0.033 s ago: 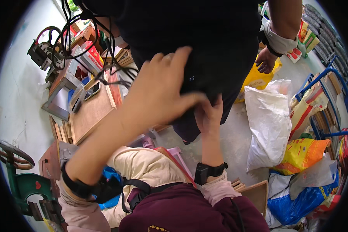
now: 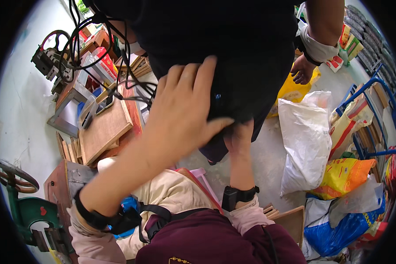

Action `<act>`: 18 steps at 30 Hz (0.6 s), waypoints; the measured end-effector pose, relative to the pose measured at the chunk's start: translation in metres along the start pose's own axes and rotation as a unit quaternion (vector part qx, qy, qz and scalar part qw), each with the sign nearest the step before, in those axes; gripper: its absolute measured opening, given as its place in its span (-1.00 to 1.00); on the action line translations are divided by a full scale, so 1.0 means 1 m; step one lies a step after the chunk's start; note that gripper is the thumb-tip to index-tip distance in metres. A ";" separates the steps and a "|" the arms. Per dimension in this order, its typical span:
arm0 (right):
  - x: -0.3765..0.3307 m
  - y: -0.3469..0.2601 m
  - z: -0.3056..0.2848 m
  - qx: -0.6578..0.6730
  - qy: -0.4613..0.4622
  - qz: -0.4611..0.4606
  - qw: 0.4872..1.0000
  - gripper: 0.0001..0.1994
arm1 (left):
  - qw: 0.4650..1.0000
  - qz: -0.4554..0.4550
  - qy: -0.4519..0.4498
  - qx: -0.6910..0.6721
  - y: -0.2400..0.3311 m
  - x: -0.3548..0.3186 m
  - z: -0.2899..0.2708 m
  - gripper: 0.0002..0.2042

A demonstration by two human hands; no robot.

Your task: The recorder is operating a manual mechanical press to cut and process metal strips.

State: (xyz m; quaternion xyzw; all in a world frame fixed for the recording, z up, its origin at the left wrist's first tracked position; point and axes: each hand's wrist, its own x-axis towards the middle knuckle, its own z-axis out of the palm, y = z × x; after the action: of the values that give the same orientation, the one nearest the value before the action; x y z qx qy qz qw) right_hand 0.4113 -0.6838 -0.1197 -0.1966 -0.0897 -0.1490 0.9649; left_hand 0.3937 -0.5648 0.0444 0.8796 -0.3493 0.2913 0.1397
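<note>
My left hand point(image 2: 180, 99) reaches up in front of a standing person in dark clothes point(image 2: 215, 31), its fingers stretched out and thumb apart. Next to its thumb, a dark thing with a small lit display point(image 2: 218, 96) blends into the dark clothing, so its outline cannot be made out. My right hand point(image 2: 239, 138) comes up from below, close to the left thumb. Its fingers disappear into the dark area, and what they hold, if anything, is hidden. Black straps circle both my wrists, with a small box point(image 2: 229, 198) on the right one.
Black cables point(image 2: 99, 57) hang at upper left. A wooden tray point(image 2: 103, 132) and a green machine point(image 2: 35, 211) stand on the left. To the right are a white sack point(image 2: 306, 145), coloured bags point(image 2: 345, 176) and a blue metal frame point(image 2: 380, 114). The other person's hand point(image 2: 302, 69) hangs at upper right.
My left hand has shifted slightly, its fingers more spread. My right hand's fingertips, visible before, have slipped out of sight into the dark area.
</note>
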 end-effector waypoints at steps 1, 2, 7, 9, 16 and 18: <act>-0.001 -0.001 -0.012 -0.074 -0.042 -0.023 0.996 -0.53 | 1.000 0.002 0.002 -0.007 0.007 -0.012 0.005 -0.34; 0.000 0.003 -0.010 -0.071 -0.045 -0.019 0.996 -0.53 | 0.998 0.025 0.044 0.048 0.007 -0.025 0.006 -0.30; 0.000 0.004 -0.003 -0.019 -0.065 -0.041 0.997 -0.49 | 0.992 0.054 0.054 0.099 0.004 -0.050 0.011 -0.38; 0.001 0.001 -0.007 -0.022 -0.052 -0.029 0.998 -0.49 | 0.997 0.022 0.026 0.074 0.006 -0.044 0.010 -0.45; 0.005 0.004 -0.019 -0.077 -0.063 0.007 0.995 -0.46 | 0.994 0.030 0.033 0.097 0.002 -0.051 0.017 -0.50; 0.003 0.000 -0.008 -0.041 -0.039 0.008 0.998 -0.41 | 0.996 0.019 0.034 0.079 0.003 -0.050 0.016 -0.50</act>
State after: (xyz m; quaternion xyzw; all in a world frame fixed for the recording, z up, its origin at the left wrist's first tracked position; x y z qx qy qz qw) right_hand 0.4149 -0.6874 -0.1263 -0.2423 -0.1195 -0.1373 0.9530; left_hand 0.3684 -0.5476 0.0013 0.8708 -0.3366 0.3503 0.0763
